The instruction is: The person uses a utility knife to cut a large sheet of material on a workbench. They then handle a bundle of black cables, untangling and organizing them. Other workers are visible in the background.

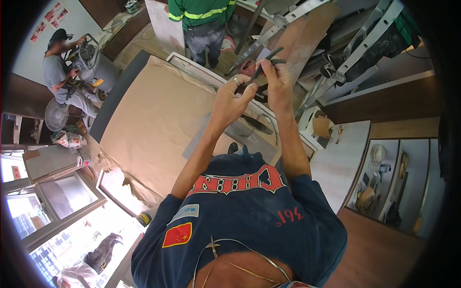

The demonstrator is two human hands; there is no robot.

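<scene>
Both my hands are raised in front of my chest, close together. My left hand (234,96), with a ring on one finger, pinches the lower end of a thin dark strip (265,61). Fingers of my right hand (278,79) are closed around the same strip a little higher. Its two dark ends stick up and fork apart above my fingers. What the strip is made of is not clear. Below the hands lies a floor covered in brown cardboard (153,120), with a dark flat tool (256,124) lying on a grey sheet.
A person in a green reflective shirt (201,24) stands just beyond my hands. Another person (60,72) crouches at a grey machine (91,60) on the left. Aluminium ladders (355,48) lean at the upper right. A white counter (338,158) and shelves (398,182) are on the right, a fan (55,115) on the left.
</scene>
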